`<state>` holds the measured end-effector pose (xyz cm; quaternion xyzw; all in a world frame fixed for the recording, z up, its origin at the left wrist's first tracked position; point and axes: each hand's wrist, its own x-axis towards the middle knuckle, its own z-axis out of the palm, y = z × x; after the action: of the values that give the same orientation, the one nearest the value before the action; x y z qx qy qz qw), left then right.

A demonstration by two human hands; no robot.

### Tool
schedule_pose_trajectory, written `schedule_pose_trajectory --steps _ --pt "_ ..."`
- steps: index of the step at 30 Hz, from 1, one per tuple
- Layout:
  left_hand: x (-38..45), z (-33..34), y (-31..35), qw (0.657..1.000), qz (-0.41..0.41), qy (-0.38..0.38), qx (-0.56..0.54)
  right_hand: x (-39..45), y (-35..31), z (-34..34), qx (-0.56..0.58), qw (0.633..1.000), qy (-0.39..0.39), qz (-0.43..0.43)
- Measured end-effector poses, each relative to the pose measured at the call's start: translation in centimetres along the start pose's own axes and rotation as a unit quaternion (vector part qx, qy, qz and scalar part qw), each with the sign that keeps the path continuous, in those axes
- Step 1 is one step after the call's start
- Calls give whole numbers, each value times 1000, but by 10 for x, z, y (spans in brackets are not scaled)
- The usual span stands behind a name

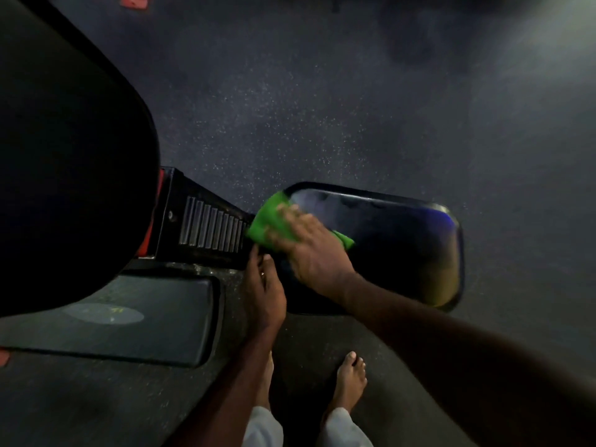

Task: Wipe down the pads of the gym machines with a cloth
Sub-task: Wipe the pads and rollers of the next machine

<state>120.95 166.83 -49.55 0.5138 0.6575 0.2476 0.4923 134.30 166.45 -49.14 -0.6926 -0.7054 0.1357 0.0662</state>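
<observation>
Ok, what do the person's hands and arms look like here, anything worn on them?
Both forearms are bare, with no sleeves, gloves or watch in view. The left hand has a ring on one finger. The right hand shows no ring or band that I can make out, though its fingers are motion-blurred.

Both my arms reached forward and down.
My right hand [309, 250] lay flat, fingers spread and blurred; my left hand [263, 295] sat just beside its wrist, fingers curled, what they gripped too dark to tell.
</observation>
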Motion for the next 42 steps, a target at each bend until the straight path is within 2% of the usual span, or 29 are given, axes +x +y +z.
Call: schedule_pose_trajectory --steps 1,2,3,4,6,7,10,11,12,14,15,16,18,19,20,21,23,24,25,27,28,30,32,33,36,37,40,41,42 --pt "1 2 2 1000 -4 4 2 3 13 -4 -9 996 -28 -86" --pt "0 4 6 1000 0 5 3 9 28 -9 -19 994 -18 -103" --pt "-1 5 7 1000 6 3 7 16 41 -12 -21 998 12 -50" --pt "-3 5 7 1000 15 -1 15 21 48 -18 8 996 47 77" --pt "-5 5 4 999 37 -4 38 34 38 -21 57 955 68 285" --pt "-4 6 3 998 48 -3 49 39 30 -21 51 960 53 271" --pt "-1 8 4 994 83 -7 76 25 42 -17 16 999 18 21" --pt "0 7 6 992 94 -11 85 18 58 -21 19 999 33 27" --pt "0 7 7 991 100 -14 93 10 73 -25 32 991 54 115" --pt "-2 6 10 988 113 -14 109 -5 80 -33 81 923 94 363" --pt "-3 7 14 985 125 -16 118 -9 76 -35 84 907 93 402" --pt "-4 8 17 981 141 -20 129 -14 69 -32 61 929 76 356" --pt "-2 17 26 972 180 -38 145 -36 71 -26 10 987 29 156" --pt "-1 23 29 967 199 -47 155 -46 84 -29 -1 996 22 89" --pt "1 29 31 961 213 -53 165 -52 99 -33 -11 995 32 89" --pt "2 34 32 956 223 -59 179 -57 111 -36 -9 986 45 162" --pt "-3 42 31 946 231 -76 214 -65 108 -43 41 917 95 386" --pt "-7 47 31 939 239 -90 230 -67 99 -43 46 898 109 424" --pt "-11 51 31 932 249 -100 241 -71 86 -39 36 915 100 389" --pt "-17 56 32 922 267 -120 254 -95 78 -29 -17 976 50 211" --pt "-18 59 32 918 270 -128 261 -106 89 -33 -39 986 45 154" --pt "-25 59 27 911 269 -137 280 -124 112 -36 -40 967 71 241" --pt "-30 56 20 909 263 -139 293 -129 102 -38 17 891 116 439" --pt "-33 54 19 907 264 -140 297 -128 87 -36 26 877 116 465" --pt "-37 54 18 897 284 -141 309 -152 73 -26 -24 950 73 304" --pt "-39 55 18 893 287 -145 314 -163 83 -27 -19 953 68 293" --pt "-46 53 18 894 273 -157 319 -180 87 -28 64 873 129 465" --pt "-47 52 18 893 274 -160 319 -180 74 -26 73 864 137 480" --pt "-48 52 19 891 281 -164 318 -184 60 -23 56 894 118 429"
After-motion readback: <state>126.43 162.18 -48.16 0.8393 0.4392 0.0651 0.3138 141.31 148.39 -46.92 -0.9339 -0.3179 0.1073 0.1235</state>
